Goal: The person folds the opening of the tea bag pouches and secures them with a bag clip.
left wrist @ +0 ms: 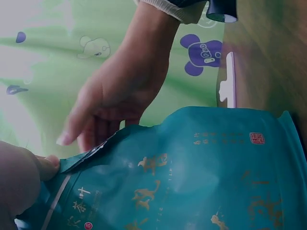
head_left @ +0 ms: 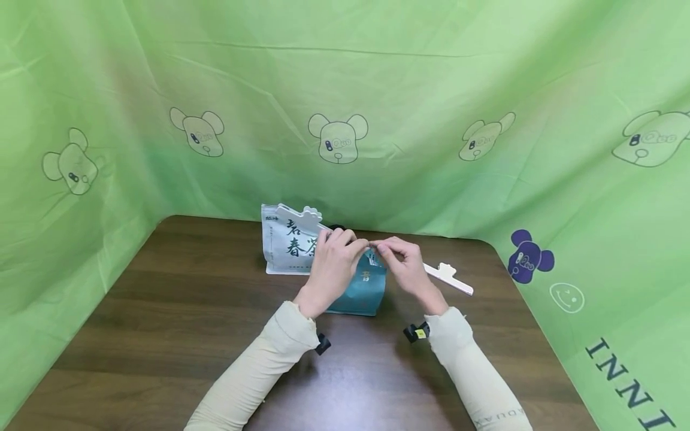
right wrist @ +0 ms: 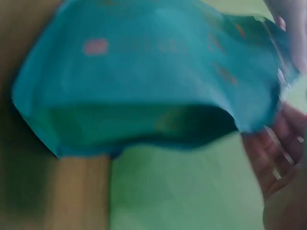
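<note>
A teal tea bag [head_left: 356, 293] with gold lettering stands upright on the table between both hands. My left hand [head_left: 333, 263] pinches its top edge near the pale seal line, as the left wrist view shows. My right hand [head_left: 408, 269] is at the top right corner, its fingertips close to those of the left. In the right wrist view the fingers of that hand [right wrist: 283, 148] are curled at the bag's edge. A raised, uneven lip [left wrist: 93, 152] shows along the bag's top side in the left wrist view. The right wrist view is blurred.
Behind and left stands a white tea bag [head_left: 277, 254] with dark characters, a white sealing clip [head_left: 302, 217] across its top. Another white sealing clip [head_left: 447, 276] lies on the wooden table [head_left: 178, 299] to the right. Green printed cloth [head_left: 259, 149] encloses the back and sides.
</note>
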`<state>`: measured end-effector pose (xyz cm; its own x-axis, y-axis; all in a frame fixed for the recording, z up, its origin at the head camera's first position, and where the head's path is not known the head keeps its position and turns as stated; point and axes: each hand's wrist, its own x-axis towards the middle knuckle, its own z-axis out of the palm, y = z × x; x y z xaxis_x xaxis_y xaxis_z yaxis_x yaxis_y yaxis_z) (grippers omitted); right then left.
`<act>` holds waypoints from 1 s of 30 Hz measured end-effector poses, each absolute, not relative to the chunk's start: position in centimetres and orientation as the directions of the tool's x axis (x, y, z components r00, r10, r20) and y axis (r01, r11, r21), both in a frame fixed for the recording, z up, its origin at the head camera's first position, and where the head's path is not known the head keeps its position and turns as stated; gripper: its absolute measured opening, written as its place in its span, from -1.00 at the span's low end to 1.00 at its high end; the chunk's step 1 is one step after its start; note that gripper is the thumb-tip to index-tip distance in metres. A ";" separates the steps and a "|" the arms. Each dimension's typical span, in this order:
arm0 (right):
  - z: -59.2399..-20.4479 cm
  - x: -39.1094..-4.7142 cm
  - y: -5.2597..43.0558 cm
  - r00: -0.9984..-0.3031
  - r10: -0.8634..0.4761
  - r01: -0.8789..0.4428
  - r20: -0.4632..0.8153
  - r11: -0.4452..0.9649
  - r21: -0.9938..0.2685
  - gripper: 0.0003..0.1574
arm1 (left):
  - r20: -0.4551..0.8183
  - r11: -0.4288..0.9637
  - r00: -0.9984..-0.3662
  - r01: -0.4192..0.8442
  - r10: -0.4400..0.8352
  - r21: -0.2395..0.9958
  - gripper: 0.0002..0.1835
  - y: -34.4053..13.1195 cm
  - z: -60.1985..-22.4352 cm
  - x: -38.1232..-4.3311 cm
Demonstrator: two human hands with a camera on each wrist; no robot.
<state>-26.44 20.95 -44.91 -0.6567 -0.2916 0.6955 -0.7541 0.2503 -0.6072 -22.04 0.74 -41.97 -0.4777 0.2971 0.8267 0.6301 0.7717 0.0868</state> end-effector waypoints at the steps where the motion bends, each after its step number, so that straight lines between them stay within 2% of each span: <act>1: -44.7 -26.6 21.4 -0.692 -0.276 -0.721 0.667 0.302 -0.623 -0.78 | 0.827 0.771 -0.477 0.631 0.297 0.087 -0.95 0.7 -41.9 -22.1; 4: -44.1 -27.7 23.3 -0.792 -0.220 -0.596 0.570 0.483 -0.641 -0.73 | 0.828 0.771 -0.477 0.631 0.295 0.089 -0.94 0.7 -41.9 -22.1; 7: -44.0 -28.9 25.7 -0.859 -0.197 -0.474 0.472 0.653 -0.591 -0.63 | 0.824 0.776 -0.484 0.625 0.294 0.090 -0.94 0.7 -42.0 -22.2; 13: -44.8 -30.3 30.0 -0.957 -0.194 -0.274 0.215 0.844 -0.461 -0.40 | 0.812 0.780 -0.499 0.619 0.303 0.090 -0.92 0.7 -42.0 -22.1; 20: -45.9 -31.1 32.8 -0.990 -0.140 -0.131 -0.010 0.948 -0.290 -0.26 | 0.812 0.777 -0.502 0.621 0.297 0.100 -0.93 0.7 -42.1 -22.2; 24: -46.6 -31.0 33.4 -0.990 -0.126 -0.104 -0.057 0.949 -0.297 -0.35 | 0.813 0.778 -0.500 0.621 0.297 0.097 -0.93 0.7 -42.2 -22.3; 30: -47.2 -30.8 34.0 -0.993 -0.115 -0.102 -0.020 0.938 -0.331 -0.58 | 0.819 0.770 -0.489 0.631 0.300 0.095 -0.93 0.8 -42.2 -22.4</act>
